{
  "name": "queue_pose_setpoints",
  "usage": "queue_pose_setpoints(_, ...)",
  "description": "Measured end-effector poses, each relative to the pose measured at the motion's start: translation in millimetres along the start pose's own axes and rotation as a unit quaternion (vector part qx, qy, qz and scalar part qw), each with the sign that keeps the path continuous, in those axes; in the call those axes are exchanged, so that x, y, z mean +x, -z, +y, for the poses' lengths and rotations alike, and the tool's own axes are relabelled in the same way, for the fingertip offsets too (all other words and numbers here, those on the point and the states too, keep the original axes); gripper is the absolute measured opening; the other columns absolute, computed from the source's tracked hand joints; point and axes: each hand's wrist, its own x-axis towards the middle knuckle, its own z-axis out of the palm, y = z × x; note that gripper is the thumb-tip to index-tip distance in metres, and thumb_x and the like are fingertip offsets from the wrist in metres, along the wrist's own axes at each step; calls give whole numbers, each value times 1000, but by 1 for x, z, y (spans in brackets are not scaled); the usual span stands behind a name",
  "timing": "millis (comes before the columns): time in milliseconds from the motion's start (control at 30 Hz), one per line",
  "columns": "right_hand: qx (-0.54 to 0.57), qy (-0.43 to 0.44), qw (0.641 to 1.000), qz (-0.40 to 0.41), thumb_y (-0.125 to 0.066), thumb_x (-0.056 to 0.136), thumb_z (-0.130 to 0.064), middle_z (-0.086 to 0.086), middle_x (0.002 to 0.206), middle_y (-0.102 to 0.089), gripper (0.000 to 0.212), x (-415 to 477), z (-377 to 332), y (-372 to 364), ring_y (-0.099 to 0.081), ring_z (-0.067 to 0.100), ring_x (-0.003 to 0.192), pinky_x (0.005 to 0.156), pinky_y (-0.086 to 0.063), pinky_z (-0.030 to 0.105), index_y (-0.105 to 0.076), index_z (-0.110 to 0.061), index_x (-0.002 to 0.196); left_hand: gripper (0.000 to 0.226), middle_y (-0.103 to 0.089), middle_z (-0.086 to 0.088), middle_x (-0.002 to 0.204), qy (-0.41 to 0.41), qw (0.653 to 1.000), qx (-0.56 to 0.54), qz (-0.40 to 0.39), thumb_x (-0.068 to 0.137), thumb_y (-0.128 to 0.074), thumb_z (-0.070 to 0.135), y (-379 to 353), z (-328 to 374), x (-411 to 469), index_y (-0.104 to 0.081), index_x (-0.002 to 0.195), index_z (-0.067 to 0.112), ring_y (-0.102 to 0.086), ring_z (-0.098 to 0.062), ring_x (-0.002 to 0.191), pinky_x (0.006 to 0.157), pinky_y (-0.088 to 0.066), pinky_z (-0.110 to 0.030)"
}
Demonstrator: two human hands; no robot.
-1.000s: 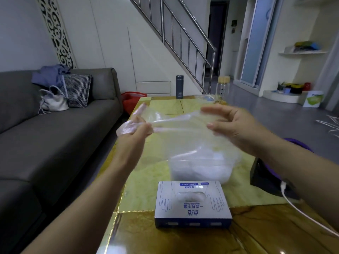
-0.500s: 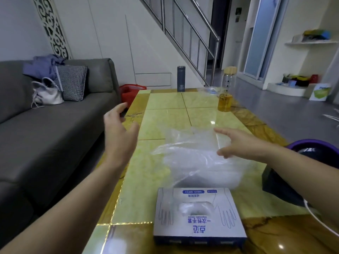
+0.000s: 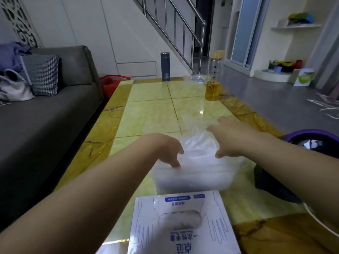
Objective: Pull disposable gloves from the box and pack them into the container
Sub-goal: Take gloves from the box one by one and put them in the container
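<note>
Over a clear plastic container (image 3: 192,180) near the front of the yellow-green tabletop (image 3: 150,114), the left hand (image 3: 163,147) is pointing its forefinger straight down and pressing it onto a crumpled transparent glove (image 3: 198,143), with the other fingers loosely bent and closing on nothing. The right hand (image 3: 233,136) is lying palm-down on the far side of the same film, its fingers (image 3: 214,128) spread apart and flat against it, thumb hanging toward the container. The glove is sitting partly inside the container and billowing up above its rim between the two hands. Just in front of the container, nearest the camera, a blue-and-white glove box (image 3: 183,241) is lying flat with more film showing in its oval opening. At the far end of the tabletop a grey flask (image 3: 165,66) and a jar of amber liquid (image 3: 212,90) are standing, and a grey sofa (image 3: 45,116) is running along the left.
</note>
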Motion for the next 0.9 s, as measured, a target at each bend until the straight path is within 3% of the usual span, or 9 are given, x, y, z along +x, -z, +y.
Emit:
queue_pose_setpoints(33, -57, 10, 997, 55, -70, 82, -38, 5, 133, -42, 57, 0, -1, 2, -37, 27, 123, 93, -39, 36, -48, -24, 133, 65, -39, 3, 149, 1, 1000, 1, -4, 92, -56, 44, -1, 0, 4, -29, 148, 25, -37, -21, 135, 110, -29, -35)
queue_pose_setpoints(100, -73, 55, 989, 115, -69, 83, -36, 3, 126, -48, 45, 5, -7, 1, -41, 25, 117, 88, -40, 34, -57, -22, 124, 67, -39, 3, 149, 0, 1000, 0, -15, 92, -57, 42, -5, 0, 9, -26, 149, 25, -38, -20, 134, 110, -29, -35)
queue_pose_setpoints(233, -13, 102, 995, -11, -73, 81, -24, 5, 125, -56, 50, 27, -21, -25, -58, 25, 108, 88, -52, 36, -55, -15, 127, 66, -46, 2, 142, 10, 999, -41, -27, 93, -57, 29, -13, 4, 20, -24, 150, 24, -47, -20, 125, 101, -37, -30)
queue_pose_setpoints(400, 63, 101, 984, -135, -77, 76, -30, 6, 143, -42, 94, 56, -11, -53, -47, 28, 123, 99, -44, 42, -18, -24, 149, 76, -53, -10, 129, 69, 993, -81, -57, 86, -64, 27, -26, -2, 34, -18, 147, 18, -58, -27, 105, 94, -49, -39)
queue_pose_setpoints(500, 53, 98, 980, -165, -80, 71, -38, 9, 147, -38, 115, 70, -10, -64, -43, 30, 128, 103, -40, 45, 0, -22, 152, 63, -35, -24, 145, 107, 990, -63, -73, 97, -42, 18, -32, -2, 38, -9, 149, 6, -46, -38, 121, 103, -40, -45)
queue_pose_setpoints(567, 41, 95, 977, -186, -82, 68, -42, 10, 150, -34, 126, 76, -12, -70, -40, 32, 131, 105, -38, 45, 11, -19, 151, 54, -25, -22, 152, 113, 990, -24, -83, 102, -28, 20, -30, 2, 38, -10, 150, 2, -35, -37, 133, 108, -31, -41)
queue_pose_setpoints(733, 16, 89, 969, -228, -80, 70, -45, 11, 155, -23, 125, 82, -15, -74, -35, 35, 134, 104, -38, 47, 14, -23, 150, 49, -31, -14, 151, 125, 984, -12, -130, 105, -23, 26, -26, 5, 39, -28, 147, 3, -35, -29, 134, 108, -28, -36)
queue_pose_setpoints(800, 8, 90, 967, -237, -77, 74, -44, 9, 156, -19, 119, 80, -17, -70, -35, 35, 134, 104, -39, 45, 9, -22, 151, 47, -43, -15, 141, 101, 984, -17, -143, 103, -33, 27, -25, 4, 37, -37, 143, 3, -46, -27, 120, 103, -34, -34)
queue_pose_setpoints(900, 6, 79, 970, -231, -75, 77, -41, 7, 157, -15, 112, 77, -20, -66, -32, 34, 136, 106, -36, 44, 4, -19, 152, 35, -56, -9, 92, 59, 987, 11, -148, 99, -44, 27, -12, 8, 22, -57, 117, 0, -50, -23, 91, 96, -42, -36)
